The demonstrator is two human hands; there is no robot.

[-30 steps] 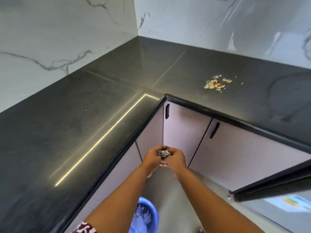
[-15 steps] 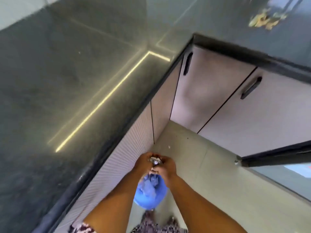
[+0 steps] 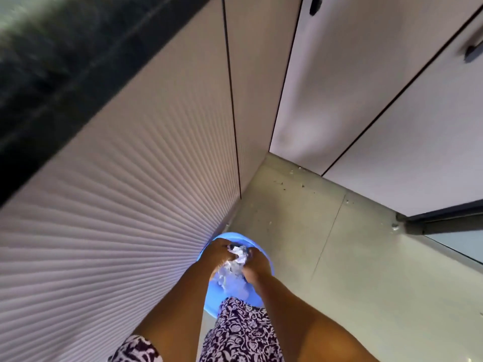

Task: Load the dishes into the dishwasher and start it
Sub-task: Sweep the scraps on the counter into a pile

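Your left hand (image 3: pixel 218 253) and right hand (image 3: pixel 257 262) met over the blue bin (image 3: pixel 209 307), both pinching one crumpled silvery wad (image 3: pixel 239 254) between curled fingers. More crumpled scraps (image 3: pixel 227 274) lay in the bin just beneath your grip. A ribbed cabinet front (image 3: pixel 117 218) stood left of your hands; crumbs (image 3: pixel 285 182) dotted the floor beyond them.
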